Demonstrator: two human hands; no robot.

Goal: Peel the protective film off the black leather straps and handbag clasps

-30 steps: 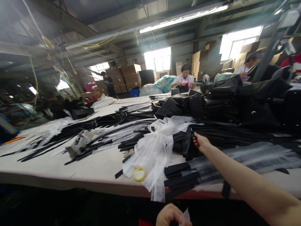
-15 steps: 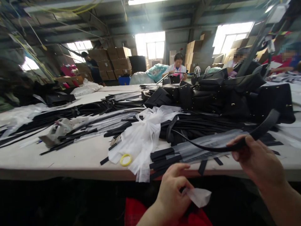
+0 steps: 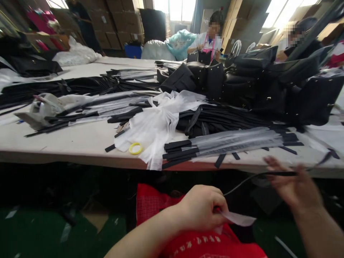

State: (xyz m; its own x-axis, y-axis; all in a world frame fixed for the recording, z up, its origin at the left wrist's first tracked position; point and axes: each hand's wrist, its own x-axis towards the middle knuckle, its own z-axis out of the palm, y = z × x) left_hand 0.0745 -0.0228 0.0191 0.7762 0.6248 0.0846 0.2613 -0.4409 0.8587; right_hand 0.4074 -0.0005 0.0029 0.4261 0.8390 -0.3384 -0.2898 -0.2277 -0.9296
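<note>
In the head view my left hand (image 3: pixel 205 208) is closed in front of the red apron, with a thin white wrapping strip (image 3: pixel 240 218) sticking out of its fingers. A narrow black strap (image 3: pixel 264 173) runs from my right hand (image 3: pixel 295 190) down to my left fingers. Whether the left fingers also pinch its end is hidden. My right hand, blurred by motion, has the strap between thumb and fingers, just off the table's front edge. Behind the hands lies a bundle of black straps (image 3: pixel 180 154) partly wrapped in translucent white sheet (image 3: pixel 233 141).
A yellow tape roll (image 3: pixel 135 148) lies by crumpled white wrapping (image 3: pixel 161 122) on the table (image 3: pixel 72 143). Black bags (image 3: pixel 242 82) are heaped at the back right. More black straps (image 3: pixel 88 84) spread leftward. Across the table a person (image 3: pixel 206 43) handles a black bag.
My right hand has drawn the black strap down and toward me, off the table. The strap's near end now reaches my left hand, which still grips the white strip. The view has tilted downward.
</note>
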